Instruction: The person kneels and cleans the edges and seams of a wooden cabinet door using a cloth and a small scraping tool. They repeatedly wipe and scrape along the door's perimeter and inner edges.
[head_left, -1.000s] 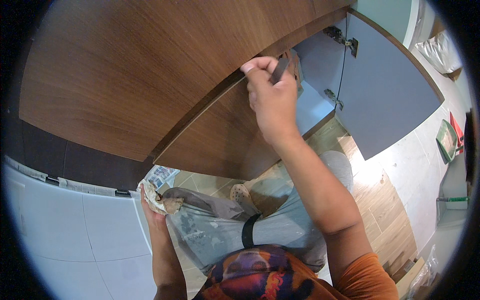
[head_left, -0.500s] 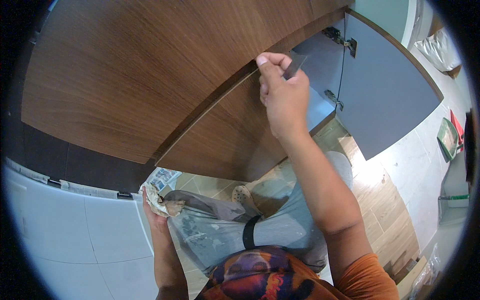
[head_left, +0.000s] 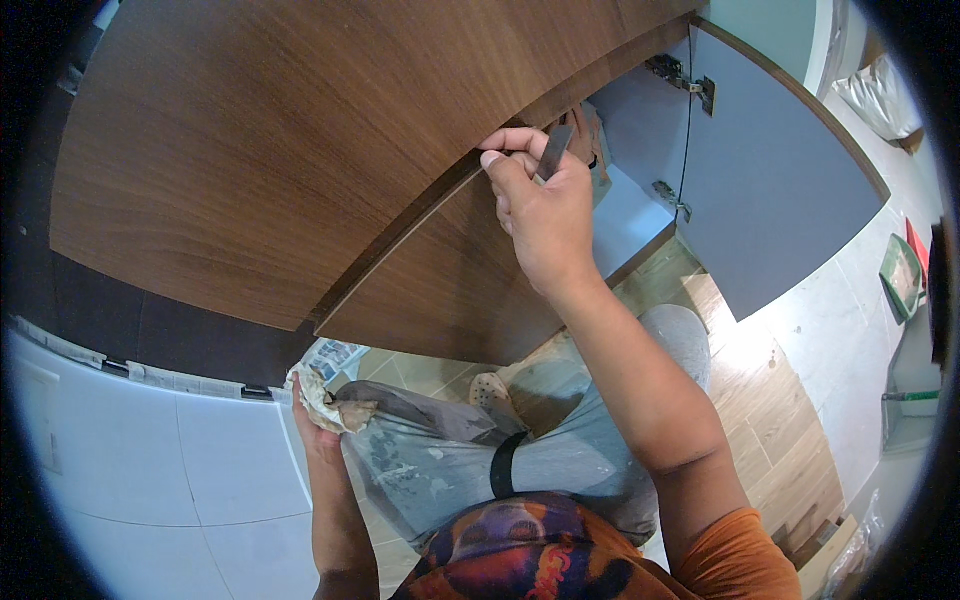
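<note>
My right hand (head_left: 545,205) is closed on a flat dark grey strip (head_left: 555,152), perhaps a scraper blade; its other end is hidden in the fingers. The fingertips are at the lip between a large brown wood-grain panel (head_left: 300,140) and the wood-grain cabinet front (head_left: 440,270) below it. Low at the left, beside the corner of the white cabinets, my left hand (head_left: 312,425) grips a crumpled, stained off-white rag (head_left: 328,405).
To the right, a cabinet door (head_left: 780,170) hangs open on metal hinges (head_left: 685,85), with folded material (head_left: 590,135) inside the cabinet. White cabinet fronts (head_left: 120,450) stand at the left. A green dustpan (head_left: 900,278) lies on the floor at the far right.
My right hand has slid left and slightly down along the lip, and the grey strip has turned more upright. Folded material inside the cabinet now shows. My left hand still holds the rag.
</note>
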